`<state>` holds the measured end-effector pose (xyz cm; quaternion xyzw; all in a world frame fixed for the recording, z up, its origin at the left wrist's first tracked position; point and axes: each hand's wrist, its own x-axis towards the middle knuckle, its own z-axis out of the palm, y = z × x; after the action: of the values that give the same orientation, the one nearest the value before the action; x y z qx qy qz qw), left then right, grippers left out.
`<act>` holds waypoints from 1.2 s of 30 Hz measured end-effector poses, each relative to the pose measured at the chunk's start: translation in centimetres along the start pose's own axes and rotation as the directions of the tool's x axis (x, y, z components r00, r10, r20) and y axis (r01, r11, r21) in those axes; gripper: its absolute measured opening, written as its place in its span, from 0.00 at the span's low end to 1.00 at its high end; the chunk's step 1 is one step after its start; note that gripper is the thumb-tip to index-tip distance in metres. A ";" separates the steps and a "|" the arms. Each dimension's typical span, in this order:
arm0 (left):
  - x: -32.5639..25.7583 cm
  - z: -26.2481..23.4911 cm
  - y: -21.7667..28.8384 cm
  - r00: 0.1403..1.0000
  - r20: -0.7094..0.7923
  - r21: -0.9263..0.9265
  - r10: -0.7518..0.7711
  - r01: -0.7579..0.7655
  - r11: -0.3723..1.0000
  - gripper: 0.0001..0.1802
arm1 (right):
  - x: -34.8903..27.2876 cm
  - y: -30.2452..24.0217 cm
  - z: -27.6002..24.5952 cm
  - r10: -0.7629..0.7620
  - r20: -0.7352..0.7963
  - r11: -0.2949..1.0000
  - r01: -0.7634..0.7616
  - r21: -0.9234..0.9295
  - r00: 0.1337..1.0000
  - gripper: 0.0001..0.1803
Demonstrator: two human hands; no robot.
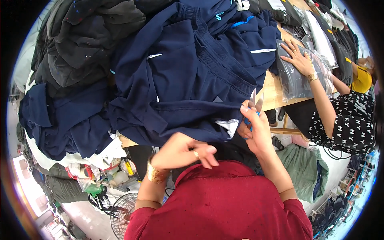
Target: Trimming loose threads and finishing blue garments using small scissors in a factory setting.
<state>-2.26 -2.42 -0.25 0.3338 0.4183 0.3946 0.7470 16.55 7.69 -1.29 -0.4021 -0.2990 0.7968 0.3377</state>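
Navy trousers with an elastic waistband and white inserts lie spread across the table in front of me. My right hand is closed around blue-handled scissors, their blades pointing up and apart. The same hand is at the edge of the trousers, beside a white insert; whether its fingertips also pinch the cloth I cannot tell. Slightly blurred, my left hand hovers near the front edge of the trousers, fingers apart and nothing visible in them. A gold ring and bracelets are on it.
Dark grey garments are heaped at the far left, above more navy cloth. At right, a co-worker's hand presses a clear plastic-bagged garment on the wooden table. A fan stands below left.
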 end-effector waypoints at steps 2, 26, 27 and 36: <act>-1.8 -1.2 1.6 0.992 -0.125 0.091 0.023 -0.012 0.996 0.13 | 0.8 1.1 1.0 0.030 0.026 0.998 -0.029 -0.056 0.999 0.05; -0.8 -8.2 -0.8 0.577 -0.227 0.960 0.785 -0.004 0.281 0.14 | 1.9 0.1 0.1 -0.128 -0.097 0.973 0.106 -0.205 0.987 0.05; -0.7 -7.8 -0.9 0.620 -0.246 0.957 0.745 0.033 0.289 0.14 | 1.8 0.1 0.2 -0.127 -0.094 0.973 0.106 -0.207 0.987 0.05; -1.2 -8.5 0.6 0.793 -0.364 0.560 0.489 -0.234 0.795 0.06 | 3.1 -2.9 -0.3 -0.288 -0.115 0.940 0.258 -0.222 0.951 0.06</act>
<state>-10.41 -1.74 -3.01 0.4752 0.6046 0.4875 0.4135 16.30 11.91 -0.64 -0.4462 -0.4066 0.6758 0.4230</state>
